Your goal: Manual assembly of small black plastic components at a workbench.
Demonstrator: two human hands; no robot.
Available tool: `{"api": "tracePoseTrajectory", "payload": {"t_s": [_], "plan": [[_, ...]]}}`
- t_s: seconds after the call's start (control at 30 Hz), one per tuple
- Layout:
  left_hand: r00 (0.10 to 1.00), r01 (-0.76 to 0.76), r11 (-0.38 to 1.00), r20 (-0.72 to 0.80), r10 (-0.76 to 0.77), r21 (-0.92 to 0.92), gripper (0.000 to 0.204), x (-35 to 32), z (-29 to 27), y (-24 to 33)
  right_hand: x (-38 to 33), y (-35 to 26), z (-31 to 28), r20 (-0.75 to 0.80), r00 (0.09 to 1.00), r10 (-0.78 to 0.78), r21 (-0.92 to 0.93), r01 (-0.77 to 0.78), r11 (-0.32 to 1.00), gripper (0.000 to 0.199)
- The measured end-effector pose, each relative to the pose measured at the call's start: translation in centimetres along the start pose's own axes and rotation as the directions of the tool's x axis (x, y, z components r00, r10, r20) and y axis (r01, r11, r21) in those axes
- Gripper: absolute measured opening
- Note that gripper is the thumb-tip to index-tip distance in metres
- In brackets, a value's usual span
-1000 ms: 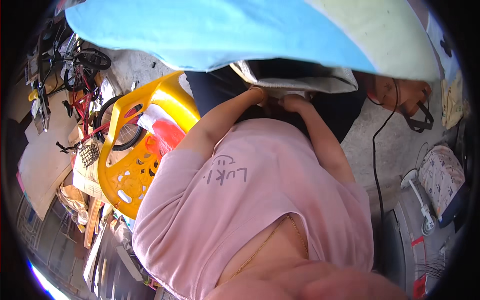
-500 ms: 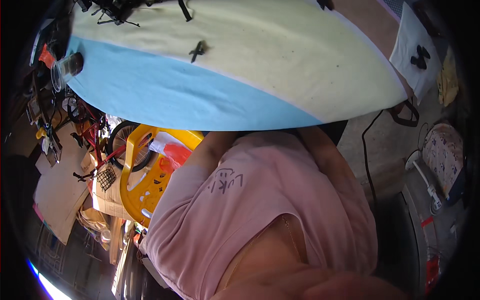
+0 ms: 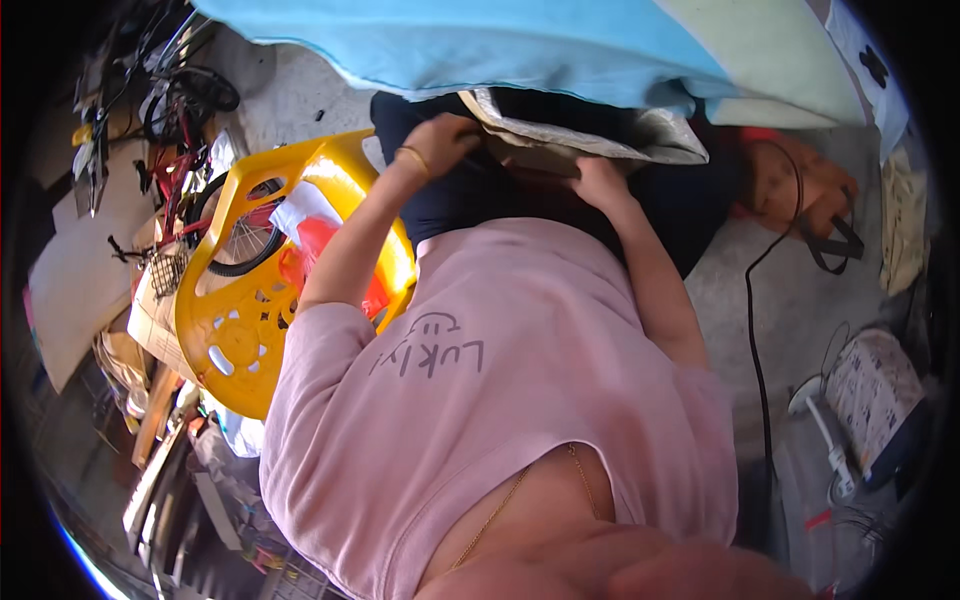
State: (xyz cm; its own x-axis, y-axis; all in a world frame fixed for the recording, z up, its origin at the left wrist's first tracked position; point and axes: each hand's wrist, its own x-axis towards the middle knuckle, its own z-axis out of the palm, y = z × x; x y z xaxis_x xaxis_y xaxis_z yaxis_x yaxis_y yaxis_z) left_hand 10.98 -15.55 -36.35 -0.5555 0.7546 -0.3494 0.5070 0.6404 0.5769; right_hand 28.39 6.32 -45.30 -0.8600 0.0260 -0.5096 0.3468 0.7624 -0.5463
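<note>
A bag with a silvery lining (image 3: 672, 140) lies open across my dark-trousered lap, partly under the hanging cloth. My left hand (image 3: 447, 143) is at the bag's left edge, its fingers curled downward; what they hold is hidden. At the bag's near rim, my right hand (image 3: 603, 184) is closed with thumb and fingers on the edge. The bag's inside is dark, and its contents cannot be made out. Above the bag hangs a blue and pale yellow cloth (image 3: 520, 45), covering its far side.
On my left stands a yellow plastic chair (image 3: 235, 300) with a red plastic bag (image 3: 318, 245) on it. Behind it are a red bicycle (image 3: 185, 190) and cardboard. To the right are an orange bag (image 3: 800, 185), a black cable (image 3: 757, 330) and a white power strip (image 3: 838, 460).
Both hands and forearms have come into view from under the cloth, along with the silver-lined bag. The cloth now sits higher in the picture, and more of my lap shows.
</note>
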Motion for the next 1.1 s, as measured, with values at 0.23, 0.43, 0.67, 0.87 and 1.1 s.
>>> {"api": "tracePoseTrajectory", "payload": {"t_s": [0.23,0.43,0.67,0.87,1.1], "plan": [[0.966,0.119,0.928,-0.175,-0.190,-0.352,0.028,-4.0,-3.2,2.0,-2.2,-3.9,-1.9,0.156,0.988,0.004,-0.112,0.014,0.994,0.044],[0.978,-0.062,0.987,-0.204,0.030,-0.149,0.020,-2.5,-2.4,3.6,-3.1,-3.4,-2.4,0.092,0.995,-0.044,-0.042,0.048,0.998,0.042],[0.824,-0.422,0.889,-0.333,0.458,0.178,0.052,-0.9,-2.9,9.3,-5.7,-4.7,-8.7,-0.752,0.651,0.106,0.291,0.184,0.939,0.017],[0.974,-0.168,0.872,0.216,0.074,0.460,0.044,4.4,4.3,9.5,2.4,3.0,-14.1,-0.295,0.851,0.435,-0.197,-0.500,0.844,0.056],[0.956,-0.193,0.968,0.193,0.221,-0.158,0.021,-1.1,3.9,8.7,3.0,6.8,-13.1,-0.351,0.848,0.398,-0.292,-0.503,0.814,0.058]]}}
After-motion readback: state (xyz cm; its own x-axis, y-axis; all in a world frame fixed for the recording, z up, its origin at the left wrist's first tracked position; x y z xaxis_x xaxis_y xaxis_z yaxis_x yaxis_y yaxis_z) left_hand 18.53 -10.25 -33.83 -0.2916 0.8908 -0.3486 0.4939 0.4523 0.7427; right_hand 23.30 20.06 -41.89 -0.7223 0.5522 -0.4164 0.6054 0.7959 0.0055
